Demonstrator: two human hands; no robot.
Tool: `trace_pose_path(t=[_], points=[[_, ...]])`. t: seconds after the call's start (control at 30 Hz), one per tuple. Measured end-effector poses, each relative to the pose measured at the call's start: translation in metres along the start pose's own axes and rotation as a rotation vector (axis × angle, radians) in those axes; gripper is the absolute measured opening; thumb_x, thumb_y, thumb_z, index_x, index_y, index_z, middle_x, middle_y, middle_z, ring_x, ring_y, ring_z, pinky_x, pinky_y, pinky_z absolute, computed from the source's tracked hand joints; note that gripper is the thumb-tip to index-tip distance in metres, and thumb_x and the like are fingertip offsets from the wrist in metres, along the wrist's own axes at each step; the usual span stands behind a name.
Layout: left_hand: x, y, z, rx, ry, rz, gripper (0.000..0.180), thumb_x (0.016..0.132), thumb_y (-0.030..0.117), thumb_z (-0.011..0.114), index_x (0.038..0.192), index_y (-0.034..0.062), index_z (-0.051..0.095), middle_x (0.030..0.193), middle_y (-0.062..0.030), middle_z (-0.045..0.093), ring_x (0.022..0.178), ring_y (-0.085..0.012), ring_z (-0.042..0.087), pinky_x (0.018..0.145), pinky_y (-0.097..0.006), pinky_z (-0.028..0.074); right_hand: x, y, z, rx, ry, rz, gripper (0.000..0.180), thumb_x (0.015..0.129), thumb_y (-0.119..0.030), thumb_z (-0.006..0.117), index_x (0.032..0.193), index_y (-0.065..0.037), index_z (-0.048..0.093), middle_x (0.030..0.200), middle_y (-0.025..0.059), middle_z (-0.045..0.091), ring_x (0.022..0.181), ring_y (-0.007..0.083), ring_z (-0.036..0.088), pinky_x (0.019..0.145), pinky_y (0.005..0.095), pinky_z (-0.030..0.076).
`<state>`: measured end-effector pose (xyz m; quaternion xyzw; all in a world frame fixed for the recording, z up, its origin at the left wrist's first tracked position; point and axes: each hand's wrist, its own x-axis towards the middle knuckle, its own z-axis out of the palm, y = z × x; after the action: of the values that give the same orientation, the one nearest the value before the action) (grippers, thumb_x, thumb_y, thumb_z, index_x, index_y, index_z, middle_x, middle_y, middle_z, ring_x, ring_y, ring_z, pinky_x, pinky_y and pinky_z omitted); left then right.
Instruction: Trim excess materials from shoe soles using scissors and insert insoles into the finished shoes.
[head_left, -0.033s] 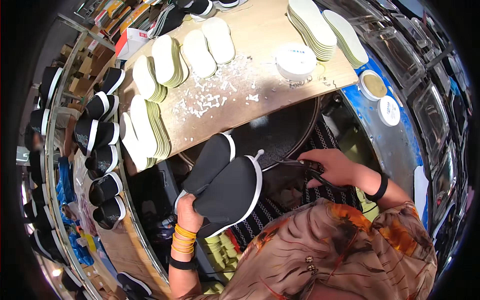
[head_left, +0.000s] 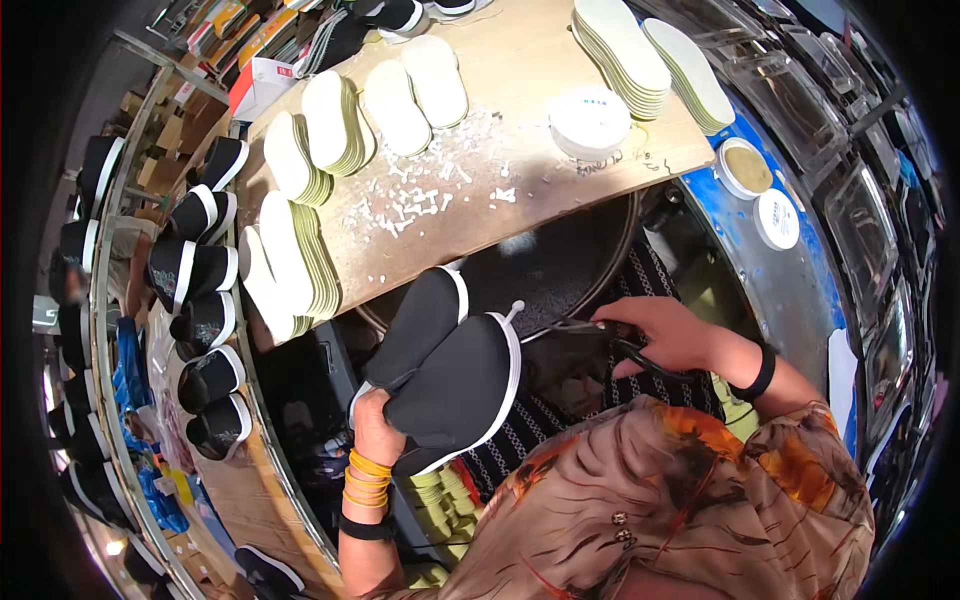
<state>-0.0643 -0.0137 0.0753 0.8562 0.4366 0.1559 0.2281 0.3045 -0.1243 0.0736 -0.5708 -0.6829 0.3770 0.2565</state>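
Note:
My left hand [head_left: 377, 425] is closed on a pair of black slip-on shoes [head_left: 452, 388] with white sole edges, gripping them at their heel ends. The two shoes overlap, toes pointing away from me. From the toe of the nearer one sticks out a small white tab [head_left: 516, 309]. To the right, my right hand [head_left: 655, 330] is wrapped round a pair of scissors [head_left: 577, 327] with dark handles. Their blades point left toward that tab, apart from it; whether they are parted I cannot tell.
Beyond the shoes is a wooden board [head_left: 480, 235] with white scraps [head_left: 415, 205], stacked pale insoles [head_left: 315, 255] and a round white tub [head_left: 590, 122]. Below its edge sits a dark round basin [head_left: 560, 265]. Black shoes [head_left: 215, 425] line a rack at left. An open tub [head_left: 747, 170] stands at right.

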Motion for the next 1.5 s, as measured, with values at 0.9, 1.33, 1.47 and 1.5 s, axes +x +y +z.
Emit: trace_pose_path(t=[0.9,1.33,1.47,1.5], points=[[-0.036,-0.018,0.071,-2.126,0.076,-0.125,0.044,0.095,0.031,0.041,0.133,0.0085,0.041,0.131,-0.0117,0.047,0.120,-0.0252,0.044,0.103,-0.038,0.034,0.033,-0.040,0.057,-0.396,-0.045,-0.124,0.050,0.073,-0.044,0.067,0.110,-0.012,0.054,0.083,0.0121,0.059,0.073,0.0331,0.061,0.060,0.0412,0.049],[-0.010,0.002,0.088,-2.093,0.070,-0.372,0.046,0.094,0.038,0.042,0.128,0.0060,0.043,0.122,-0.0131,0.053,0.109,-0.0290,0.053,0.094,-0.043,0.044,0.037,-0.063,0.047,-0.485,0.007,-0.394,0.052,0.070,-0.041,0.070,0.112,-0.014,0.054,0.074,0.0073,0.057,0.064,0.0298,0.059,0.057,0.0376,0.048],[-0.004,0.007,0.081,-1.886,0.104,-0.176,0.055,0.094,0.043,0.038,0.133,0.0043,0.038,0.129,-0.0151,0.049,0.114,-0.0288,0.051,0.097,-0.042,0.043,0.040,-0.056,0.058,-0.284,-0.121,-0.329,0.049,0.070,-0.036,0.072,0.109,-0.011,0.057,0.076,0.0084,0.060,0.066,0.0316,0.059,0.057,0.0372,0.047],[-0.009,0.007,0.075,-1.670,0.236,-0.239,0.055,0.094,0.042,0.038,0.133,0.0036,0.038,0.127,-0.0148,0.050,0.112,-0.0278,0.051,0.096,-0.042,0.043,0.037,-0.052,0.060,-0.142,-0.117,-0.384,0.044,0.071,-0.031,0.072,0.108,-0.010,0.059,0.076,0.0090,0.061,0.065,0.0301,0.060,0.058,0.0369,0.047]])
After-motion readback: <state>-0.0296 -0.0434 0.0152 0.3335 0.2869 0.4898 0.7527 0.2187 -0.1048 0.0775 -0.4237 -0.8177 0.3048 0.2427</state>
